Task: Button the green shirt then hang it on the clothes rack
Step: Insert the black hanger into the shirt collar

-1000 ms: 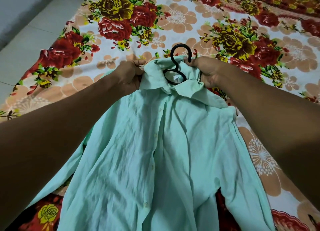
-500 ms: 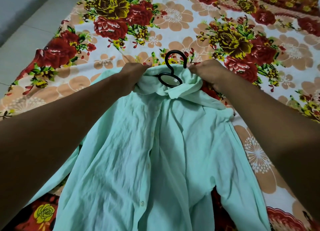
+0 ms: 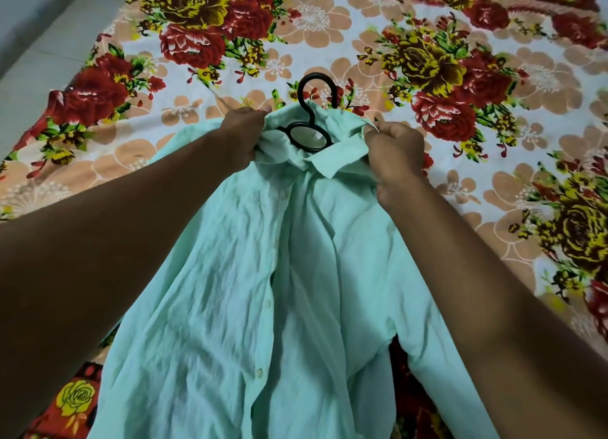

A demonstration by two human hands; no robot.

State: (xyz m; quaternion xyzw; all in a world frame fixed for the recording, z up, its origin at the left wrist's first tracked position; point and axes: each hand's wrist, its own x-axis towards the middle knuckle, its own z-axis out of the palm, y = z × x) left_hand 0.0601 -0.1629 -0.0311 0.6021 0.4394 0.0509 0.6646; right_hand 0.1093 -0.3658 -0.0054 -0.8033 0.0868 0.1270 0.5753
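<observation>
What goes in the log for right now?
left hand: grips collar | right hand: grips collar | shirt: on bed, hanger inside | rack: unseen

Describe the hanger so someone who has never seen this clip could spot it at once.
Start at the flower-printed bedsheet and find the wrinkled mint-green button-up shirt spread on it. At its collar, between the left hand and right hand, sits the black plastic hanger: the only black thing here, its curled hook poking past the collar.

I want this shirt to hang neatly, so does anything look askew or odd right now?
Yes: the green shirt is heavily wrinkled, and its placket gapes open just below the collar, which both hands are gripping around the black hanger.
</observation>
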